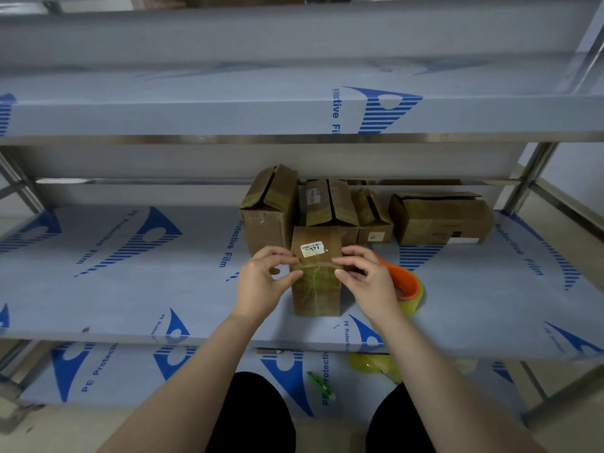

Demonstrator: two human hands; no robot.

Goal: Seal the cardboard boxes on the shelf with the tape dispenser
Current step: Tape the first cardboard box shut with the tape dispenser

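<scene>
A small brown cardboard box (pixel 316 289) with a white barcode label stands near the front of the middle shelf (pixel 130 289), with tape across its top. My left hand (pixel 261 279) pinches the box's left edge with curled fingers. My right hand (pixel 366 276) pinches its right edge the same way. The orange tape dispenser (pixel 407 286) with a clear tape roll lies on the shelf just right of the box, behind my right hand. Several more cardboard boxes (pixel 327 207) stand behind, their top flaps ajar.
A wider box (pixel 441 220) lies at the back right. The shelves are covered in blue protective film. On the lower shelf lie a green utility knife (pixel 322 384) and a yellowish tape roll (pixel 376 364). An upper shelf (pixel 294 116) overhangs.
</scene>
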